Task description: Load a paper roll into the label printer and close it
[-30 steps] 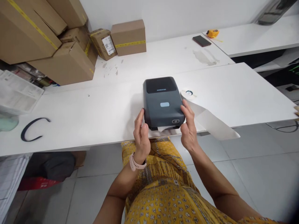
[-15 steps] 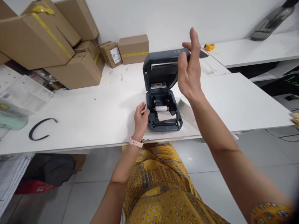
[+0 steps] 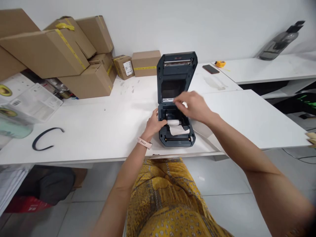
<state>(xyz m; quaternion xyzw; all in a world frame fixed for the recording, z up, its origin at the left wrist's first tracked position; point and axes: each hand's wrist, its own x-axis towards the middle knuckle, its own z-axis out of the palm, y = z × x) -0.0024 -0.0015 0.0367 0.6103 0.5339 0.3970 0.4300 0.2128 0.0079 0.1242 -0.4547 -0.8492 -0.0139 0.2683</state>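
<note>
A dark grey label printer [image 3: 161, 140] stands on the white table with its lid [image 3: 160, 74] raised. Inside its bay lie a small white roll [image 3: 173, 122] and a loose white strip of paper [image 3: 179, 130]. My left hand [image 3: 154, 124] grips the printer's left side, thumb over the rim beside the roll. Above the bay's right part hovers my right hand [image 3: 194, 104], fingers bent, with a gap between thumb and fingers and nothing visible in it. Partly behind my right forearm, white paper [image 3: 202, 128] lies right of the printer.
Cardboard boxes [image 3: 85, 80] are piled at the back left. A black headband [image 3: 37, 140] lies at the left. Toward the back right are a phone [image 3: 210, 68], a yellow tape measure [image 3: 220, 64] and a dark pump bottle [image 3: 276, 46]. The table's front edge [image 3: 103, 160] is close to me.
The lid has swung farther back and stands upright. My right hand has left it and come down over the bay. My left thumb has moved inward over the printer's rim.
</note>
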